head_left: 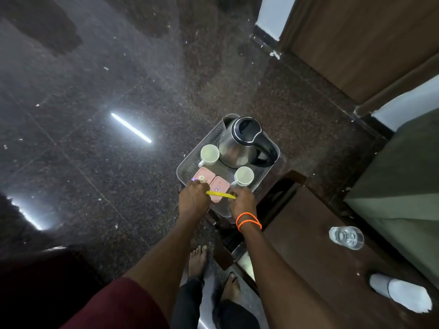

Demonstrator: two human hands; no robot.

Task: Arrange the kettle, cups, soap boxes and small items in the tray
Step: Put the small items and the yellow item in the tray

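Observation:
A clear plastic tray [190, 162] holds a steel kettle [240, 143] with a black lid and handle at its far side. Two white cups [210, 155] [244, 176] stand in front of the kettle. Two pink soap boxes [204, 176] [220, 185] lie side by side at the tray's near left. My left hand [193, 200] grips a small bottle [202, 179] with a pale cap and one end of a thin yellow stick [219, 194]. My right hand [242, 201] pinches the stick's other end over the near soap box.
The tray sits on a small dark stand above a speckled granite floor [107, 138]. A wooden table [320, 245] at right carries a clear water bottle [346, 237] and a white folded item [401, 295]. A green seat [408, 186] and wooden door [356, 43] lie further right.

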